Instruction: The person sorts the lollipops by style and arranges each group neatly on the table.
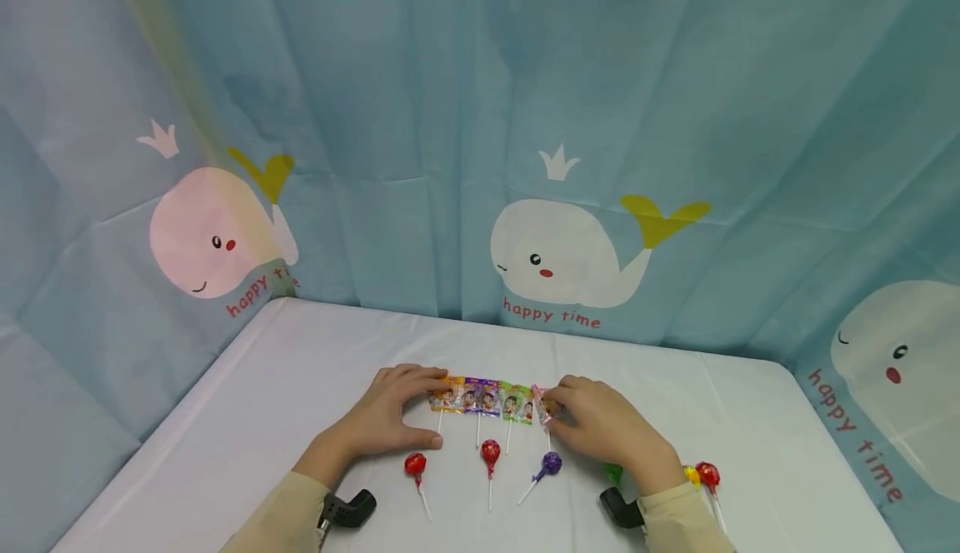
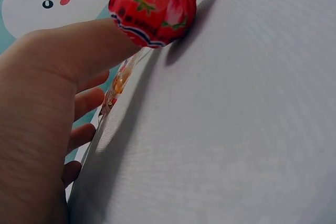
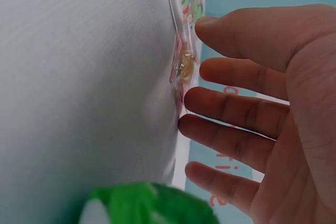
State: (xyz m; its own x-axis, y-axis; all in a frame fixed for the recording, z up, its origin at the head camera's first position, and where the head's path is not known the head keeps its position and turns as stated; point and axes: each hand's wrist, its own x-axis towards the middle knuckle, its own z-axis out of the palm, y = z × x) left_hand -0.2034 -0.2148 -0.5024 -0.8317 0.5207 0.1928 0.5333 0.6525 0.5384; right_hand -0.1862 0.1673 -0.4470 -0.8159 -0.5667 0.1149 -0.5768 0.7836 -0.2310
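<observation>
Flat-wrapped lollipops lie in a side-by-side row: an orange one [image 1: 450, 404], a purple one [image 1: 482, 399], a green one [image 1: 516, 405] and a pink one [image 1: 541, 407]. My left hand [image 1: 375, 415] rests at the row's left end, fingertips at the orange wrapper and thumb spread toward its stick. At the other end is my right hand [image 1: 611, 424], its fingertips right at the pink wrapper; the right wrist view shows these fingers [image 3: 231, 103] fairly straight and spread. A round red lollipop [image 2: 152, 11] appears close by the left thumb in the left wrist view.
Nearer the front lie round lollipops: a red one [image 1: 490, 451], a purple one [image 1: 551, 463], a partly hidden green one [image 1: 613, 474], and yellow [image 1: 692, 475] and red [image 1: 707, 475] ones beyond the right wrist. A whale-print curtain [image 1: 420, 245] hangs behind the white table [image 1: 337, 336].
</observation>
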